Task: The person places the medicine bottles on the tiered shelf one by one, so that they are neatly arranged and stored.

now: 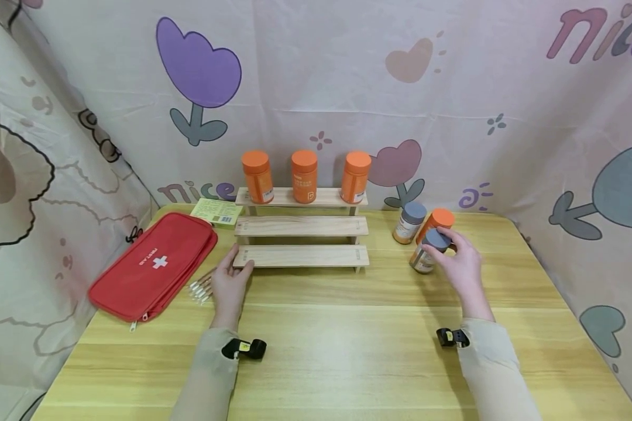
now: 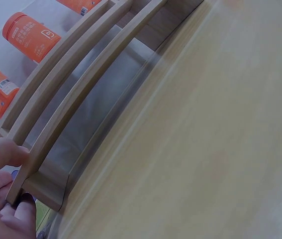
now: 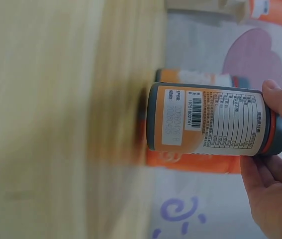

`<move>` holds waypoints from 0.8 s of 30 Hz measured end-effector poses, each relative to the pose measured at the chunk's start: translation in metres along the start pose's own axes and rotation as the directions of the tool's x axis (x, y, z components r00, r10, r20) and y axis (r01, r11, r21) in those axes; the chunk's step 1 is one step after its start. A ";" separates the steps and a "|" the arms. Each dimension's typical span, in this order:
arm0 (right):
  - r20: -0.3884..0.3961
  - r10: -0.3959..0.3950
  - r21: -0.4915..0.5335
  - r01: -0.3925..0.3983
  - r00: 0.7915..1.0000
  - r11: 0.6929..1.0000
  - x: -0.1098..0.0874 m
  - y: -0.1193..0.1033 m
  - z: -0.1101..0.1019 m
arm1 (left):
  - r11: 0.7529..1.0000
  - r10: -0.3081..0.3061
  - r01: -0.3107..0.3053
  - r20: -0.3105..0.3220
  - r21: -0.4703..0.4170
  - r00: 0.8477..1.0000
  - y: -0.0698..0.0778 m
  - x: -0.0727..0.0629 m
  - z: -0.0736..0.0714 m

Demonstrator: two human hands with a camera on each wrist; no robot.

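A three-step wooden display rack [image 1: 301,256] stands at the middle of the table. My left hand [image 1: 230,286] grips the left end of its lowest step, and the left wrist view shows a finger and thumb [image 2: 4,152] around that board. To the right, my right hand [image 1: 462,263] pinches a grey-capped supplement bottle [image 3: 205,119] near its cap. Its printed label faces the right wrist camera. Whether its base touches the table is hard to tell. Just behind it are another grey-capped bottle [image 1: 409,222] and an orange bottle [image 1: 439,218], partly hidden.
Three orange bottles [image 1: 304,177] stand spaced along the top step. A red first aid pouch [image 1: 155,266] lies at the left, with a green-and-white card or packet [image 1: 217,211] behind it. Several cotton swabs [image 1: 201,287] lie beside my left hand. A printed curtain [image 1: 316,76] hangs behind the table.
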State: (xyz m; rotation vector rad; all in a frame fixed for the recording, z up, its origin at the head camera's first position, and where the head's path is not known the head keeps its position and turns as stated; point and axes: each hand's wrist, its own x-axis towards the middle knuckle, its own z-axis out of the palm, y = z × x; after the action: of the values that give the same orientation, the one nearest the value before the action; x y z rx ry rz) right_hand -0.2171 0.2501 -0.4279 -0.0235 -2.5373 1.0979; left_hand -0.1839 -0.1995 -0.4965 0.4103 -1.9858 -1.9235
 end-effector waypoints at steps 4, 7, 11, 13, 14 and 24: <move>-0.025 -0.045 0.024 0.046 0.999 0.999 -0.002 -0.017 0.000 | 1.000 -0.001 0.001 0.001 0.003 1.000 -0.001 0.001 0.001; -0.034 -0.101 0.038 0.102 0.994 0.994 -0.002 -0.031 0.000 | 1.000 0.003 -0.003 0.002 0.002 1.000 -0.002 0.001 0.001; -0.031 -0.176 0.065 0.177 0.984 0.982 -0.002 -0.052 0.001 | 1.000 0.004 -0.004 -0.001 0.005 1.000 -0.001 0.001 0.000; -0.026 -0.199 0.093 0.200 0.980 0.975 -0.003 -0.061 0.004 | 1.000 -0.002 0.002 -0.001 0.005 1.000 -0.001 0.001 0.000; -0.022 -0.209 0.102 0.210 0.978 0.972 -0.003 -0.065 0.006 | 1.000 -0.003 0.003 0.000 0.003 1.000 -0.001 0.001 0.000; 0.010 -0.296 0.219 0.287 0.955 0.933 0.001 -0.103 0.030 | 1.000 0.007 -0.007 -0.004 -0.006 1.000 0.000 0.001 0.000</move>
State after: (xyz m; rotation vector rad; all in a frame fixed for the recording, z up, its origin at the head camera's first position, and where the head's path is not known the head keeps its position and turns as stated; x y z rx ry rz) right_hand -0.2147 0.1577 -0.3742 0.4254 -2.3438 1.2511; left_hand -0.1844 -0.1999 -0.4964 0.4046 -1.9755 -1.9228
